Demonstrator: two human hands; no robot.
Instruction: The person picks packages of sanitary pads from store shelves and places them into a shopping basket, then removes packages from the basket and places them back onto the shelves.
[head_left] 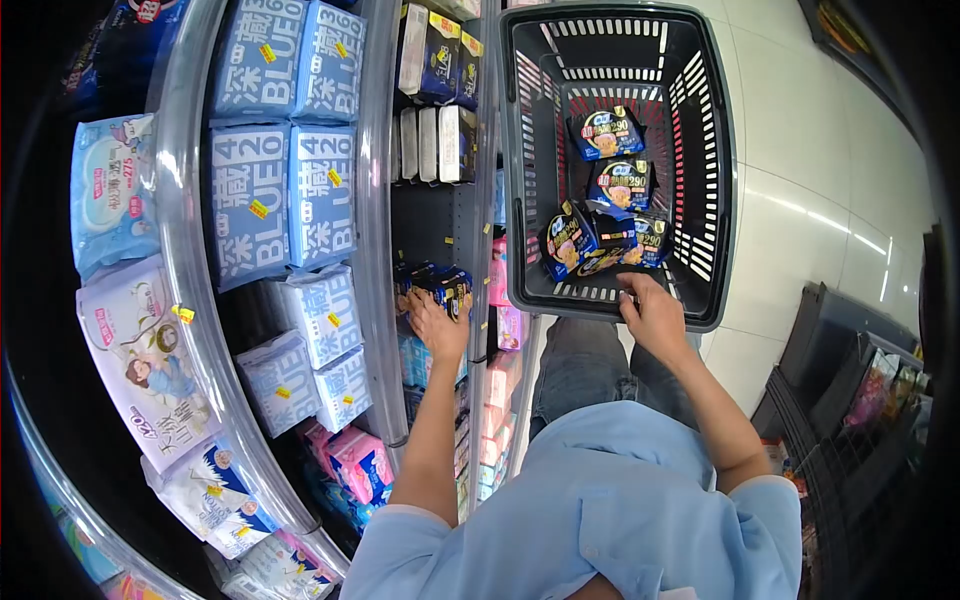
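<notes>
My left hand (437, 325) reaches into the shelf at the centre, its fingers and thumb around a dark blue sanitary pad pack (450, 287). More packs of that dark kind sit against it, and my fingers partly cover them. At the near end of a black shopping basket (620, 14), my right hand (654, 312) hangs over the rim, thumb and fingers apart, with nothing visible between them. Inside the basket lie several dark blue and gold sanitary pad packs (622, 187), some upright, some tilted against each other.
Shelves to my left carry large light-blue packs (252, 200), a white and purple pack (150, 355) and pink packs (360, 463). Clear plastic shelf edges (376, 200) run along them. White tiled floor (790, 230) lies right of the basket, and a dark rack (835, 370) stands at the right.
</notes>
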